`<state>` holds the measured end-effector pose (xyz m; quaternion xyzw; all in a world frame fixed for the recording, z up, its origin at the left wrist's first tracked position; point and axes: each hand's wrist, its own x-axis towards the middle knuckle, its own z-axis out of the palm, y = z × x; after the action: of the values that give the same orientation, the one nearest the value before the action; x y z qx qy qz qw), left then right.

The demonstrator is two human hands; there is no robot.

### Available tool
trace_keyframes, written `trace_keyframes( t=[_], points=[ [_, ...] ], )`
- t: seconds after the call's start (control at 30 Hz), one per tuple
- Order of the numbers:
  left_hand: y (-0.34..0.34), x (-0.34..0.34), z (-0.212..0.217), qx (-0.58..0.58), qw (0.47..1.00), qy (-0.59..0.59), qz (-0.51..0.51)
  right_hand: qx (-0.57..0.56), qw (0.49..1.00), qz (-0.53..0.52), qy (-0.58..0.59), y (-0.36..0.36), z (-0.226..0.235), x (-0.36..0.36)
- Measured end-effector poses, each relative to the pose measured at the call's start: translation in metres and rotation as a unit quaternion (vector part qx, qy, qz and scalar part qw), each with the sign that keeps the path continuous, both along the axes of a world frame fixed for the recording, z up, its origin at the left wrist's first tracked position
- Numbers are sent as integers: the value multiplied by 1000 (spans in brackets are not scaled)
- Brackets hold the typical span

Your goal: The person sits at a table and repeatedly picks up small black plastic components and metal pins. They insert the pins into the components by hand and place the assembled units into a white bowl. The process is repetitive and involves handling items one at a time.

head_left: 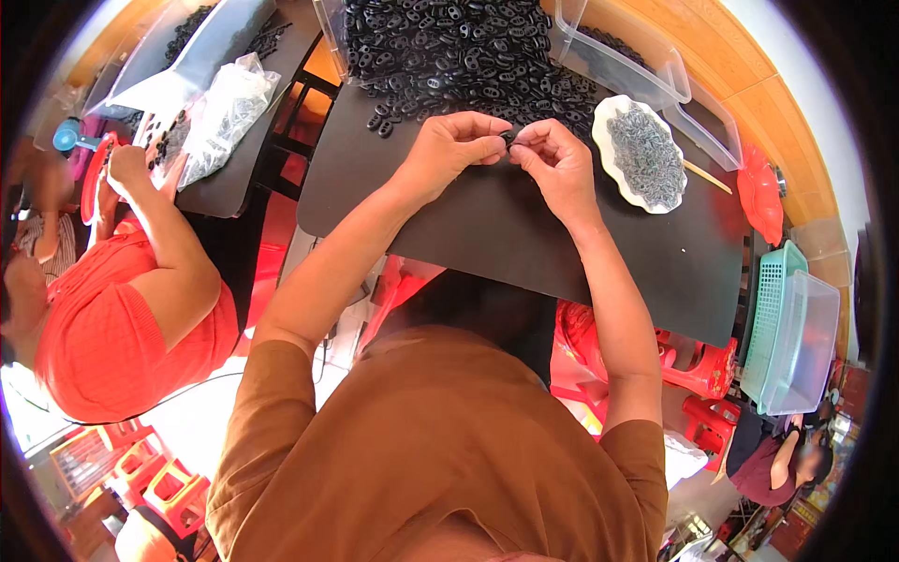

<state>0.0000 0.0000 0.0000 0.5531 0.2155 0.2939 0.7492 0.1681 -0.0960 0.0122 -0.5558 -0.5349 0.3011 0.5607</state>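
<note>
Over the dark table [449,220], my left hand [451,152] and my right hand [560,167] meet at their fingertips. Between them they pinch a small black plastic piece [508,139], mostly hidden by the fingers. Just beyond lies a large heap of black oval pieces [449,56], many showing two holes. A few loose ones have spread toward me, left of the heap. To the right of my right hand sits a white scalloped bowl [605,161] full of small grey metal-looking parts [646,150], too fine to make out singly.
Clear plastic bins [646,70] stand behind the heap. A thin wooden stick [707,176] and a red dish [760,197] lie right of the bowl. A green basket [773,318] is beyond the table's right edge. At left, a person in red [140,318] works at another table.
</note>
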Motion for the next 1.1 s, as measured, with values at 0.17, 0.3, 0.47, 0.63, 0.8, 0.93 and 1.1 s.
trace_keyframes(
  t=[0.17,0.3,0.47,0.63,0.8,0.93,1.1],
  points=[
    [-3,0,3,48,998,35,14,-20,1000,-8,-21,-2,3,-1],
    [-7,1,6,118,991,60,34,-36,999,-1,20,-3,5,-5],
    [-8,1,10,236,962,120,65,-31,999,-11,8,-2,5,-9],
    [-10,1,11,283,949,123,68,2,984,-49,-173,-2,3,-8],
    [-11,1,10,325,934,132,68,0,978,-54,-204,-2,1,-8],
    [-8,0,5,379,913,133,63,-27,979,-46,-194,-4,6,-8],
    [-8,0,5,387,910,131,69,-21,985,-46,-164,-4,5,-7]
  ],
)
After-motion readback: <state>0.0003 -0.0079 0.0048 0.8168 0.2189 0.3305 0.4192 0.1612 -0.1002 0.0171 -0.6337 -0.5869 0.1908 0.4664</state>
